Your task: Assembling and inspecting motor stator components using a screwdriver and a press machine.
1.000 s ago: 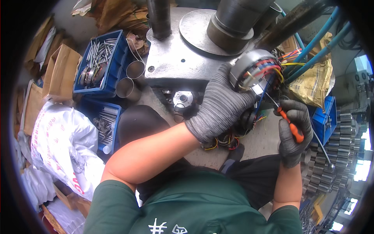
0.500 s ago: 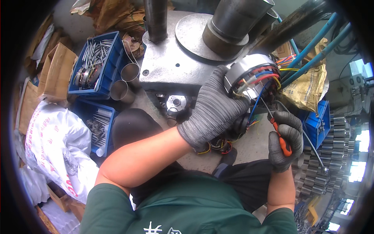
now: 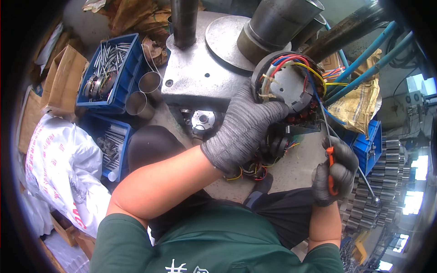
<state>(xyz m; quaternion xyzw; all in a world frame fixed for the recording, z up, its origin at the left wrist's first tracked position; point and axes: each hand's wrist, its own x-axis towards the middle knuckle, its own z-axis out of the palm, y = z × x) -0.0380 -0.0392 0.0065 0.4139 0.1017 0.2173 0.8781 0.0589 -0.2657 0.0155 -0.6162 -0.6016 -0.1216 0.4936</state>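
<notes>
My gloved left hand [image 3: 248, 120] grips a round motor stator [image 3: 291, 86] by its left side, thumb across the lower rim. Its open face is turned up toward me, showing a flat grey disc inside and red, blue, yellow and white wires round the edge. In my gloved right hand [image 3: 336, 175] is a screwdriver [image 3: 331, 159] with an orange and black handle. Its thin shaft points up to the stator's right rim, by the wires; whether the tip touches is too small to tell.
A steel press bed [image 3: 205, 68] with upright columns stands ahead. Blue crates [image 3: 116, 102] of metal rods and parts sit at the left, beside a white sack [image 3: 63, 168]. Stacked metal cores [image 3: 387, 182] are at the right, below a blue bin [image 3: 371, 145]. More wired motor parts [image 3: 255, 170] lie below the stator.
My left hand has tilted the stator so its open, wired face now turns toward me. My right hand has shifted slightly down and right, the screwdriver now steeper.
</notes>
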